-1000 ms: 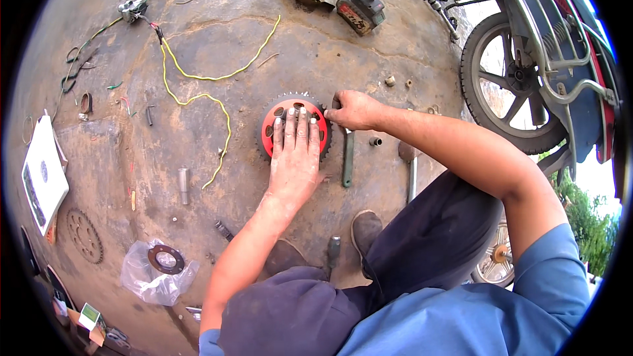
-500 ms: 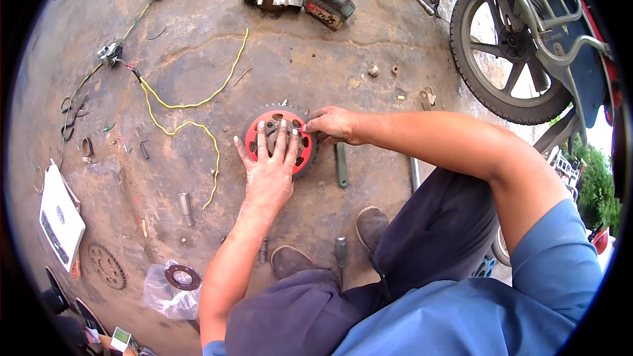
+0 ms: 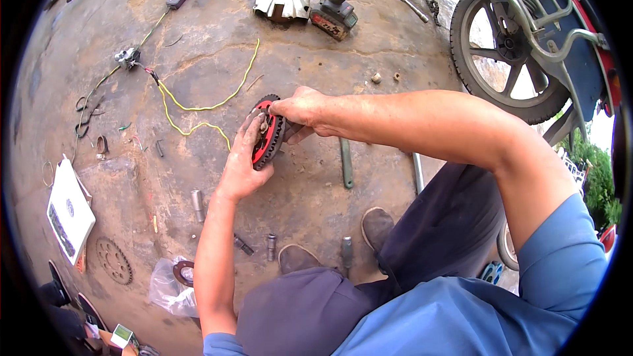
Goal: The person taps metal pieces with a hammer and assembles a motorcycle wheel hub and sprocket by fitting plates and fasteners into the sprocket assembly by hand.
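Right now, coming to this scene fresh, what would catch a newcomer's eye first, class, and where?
Probably the red toothed wheel, tilted between the left hand and right hand near the picture's middle. Next, the partly visible motorcycle at the upper right, and the bright yellow wires curving up and left of the hands.

legible text: none | white package (image 3: 76, 216): dark print, too small | drill battery (image 3: 331, 21): markings, unclear
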